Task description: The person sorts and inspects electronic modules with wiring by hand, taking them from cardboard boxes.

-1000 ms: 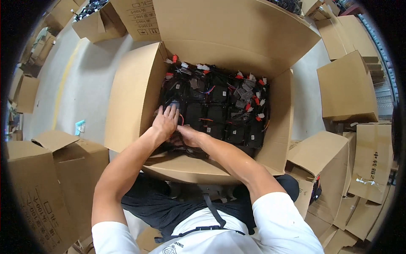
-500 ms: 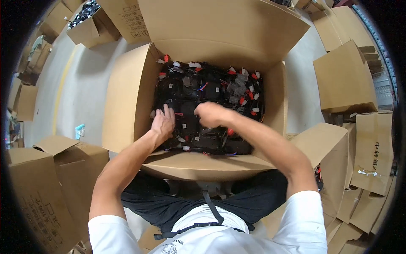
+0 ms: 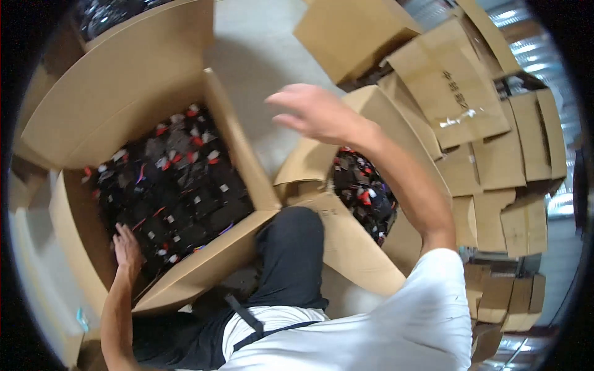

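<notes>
A large open cardboard box [image 3: 74, 232] holds rows of black parts [image 3: 185, 207] with coloured wires and small red and white connectors. My left hand [image 3: 128, 248] rests on the parts near the left wall of this box, its fingers stretched out and holding nothing. In the air to the right of the box is my right hand [image 3: 318, 114], slightly blurred, with thumb and fingers apart and nothing visible between them. Beneath my right forearm stands a second open box [image 3: 356, 238], containing a jumbled heap of similar black parts [image 3: 364, 193] with red and white connectors.
Flattened and folded cartons [image 3: 489, 161] are stacked along the right side. A brown carton [image 3: 352, 34] stands on the grey floor [image 3: 253, 68] farther off. At the top left, another container holds shiny black items [image 3: 117, 18]. My knee [image 3: 294, 238] lies between the two open boxes.
The view has swung to the right, bringing the second box's contents into sight. My right hand has lifted out of the first box and moved right; my left hand remains inside it.
</notes>
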Tool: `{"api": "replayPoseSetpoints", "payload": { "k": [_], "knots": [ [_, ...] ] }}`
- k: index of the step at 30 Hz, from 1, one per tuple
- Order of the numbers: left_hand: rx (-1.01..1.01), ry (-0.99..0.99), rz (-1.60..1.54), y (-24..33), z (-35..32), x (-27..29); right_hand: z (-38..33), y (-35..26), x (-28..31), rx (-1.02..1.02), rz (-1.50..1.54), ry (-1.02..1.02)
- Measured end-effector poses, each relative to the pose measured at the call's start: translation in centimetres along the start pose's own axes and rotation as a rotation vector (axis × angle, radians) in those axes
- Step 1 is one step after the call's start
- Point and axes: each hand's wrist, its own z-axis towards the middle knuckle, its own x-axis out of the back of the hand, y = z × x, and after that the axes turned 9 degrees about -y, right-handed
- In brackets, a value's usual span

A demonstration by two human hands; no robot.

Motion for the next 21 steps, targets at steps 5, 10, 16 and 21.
{"api": "replayPoseSetpoints", "payload": {
  "k": [5,10,16,21],
  "knots": [
    [-0.095,-0.08,-0.136,-1.9,-2.7,6.1,-20.3,6.8,-0.3,-0.77,0.323,0.298],
    [-0.269,0.223,-0.471,-4.5,-5.5,6.7,-34.0,10.1,-12.7,-1.069,0.394,-0.338],
    [-0.5,0.332,-0.803,-1.2,-10.5,9.1,-34.1,9.4,-17.8,-0.91,0.255,0.024],
    [-0.566,0.306,-0.938,4.0,-15.9,14.7,-27.1,10.0,-19.2,-0.684,0.157,-0.037]
  ]
}}
